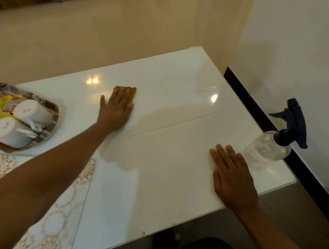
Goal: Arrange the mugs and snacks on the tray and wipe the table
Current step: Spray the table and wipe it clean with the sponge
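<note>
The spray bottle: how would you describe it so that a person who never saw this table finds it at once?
Start at the glossy white table and go to its right edge, beside the black strip. There, just beyond the fingertips of the flat right hand, stands the clear round plastic spray bottle. It alone is transparent, with a dark blue trigger head.

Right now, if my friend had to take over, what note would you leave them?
Left hand: pressed flat on the yellow cloth, far side of the white table.
Right hand: flat on the table, holding nothing, beside the spray bottle at the right edge.
Tray: at the left edge, two white mugs lying on their sides on it, with yellow packets that look like snacks.
Done: tray appears loaded.
Left: wiping is under way; cover the remaining tabletop.
</note>
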